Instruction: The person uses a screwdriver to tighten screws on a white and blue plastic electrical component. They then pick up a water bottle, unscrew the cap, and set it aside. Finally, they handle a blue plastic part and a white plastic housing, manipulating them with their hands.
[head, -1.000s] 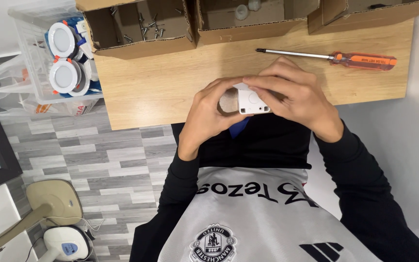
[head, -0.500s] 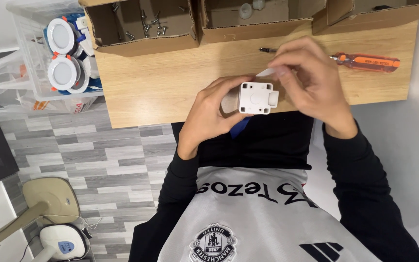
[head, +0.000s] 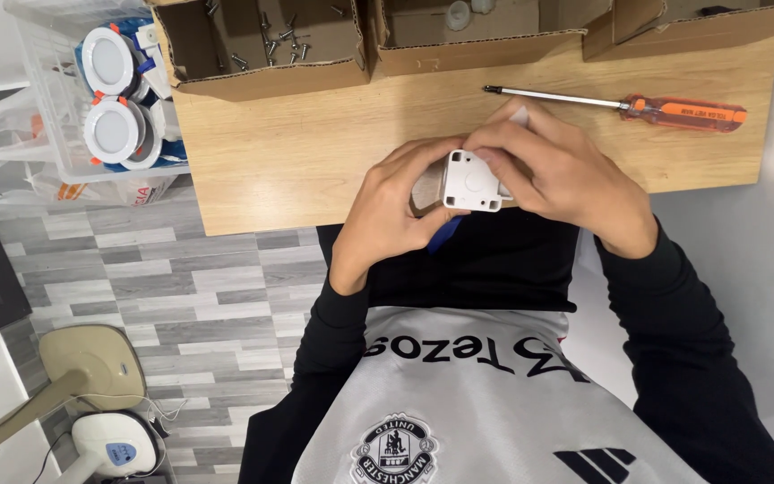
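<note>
Head view, left hand point(head: 387, 215), right hand point(head: 566, 175) gripping white box point(head: 470, 179)

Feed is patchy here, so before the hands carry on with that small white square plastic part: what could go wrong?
The small white square plastic part is held by both hands, left hand and right hand, at the edge of the wooden table; a slip could drop it to the floor. The orange-handled screwdriver lies loose behind the hands and could be knocked or roll.

Small assembly workshop, wooden bench point(head: 315, 170), cardboard boxes of screws point(head: 266, 45), screwdriver point(head: 638, 108), bin of light fittings point(head: 109, 99)
</note>
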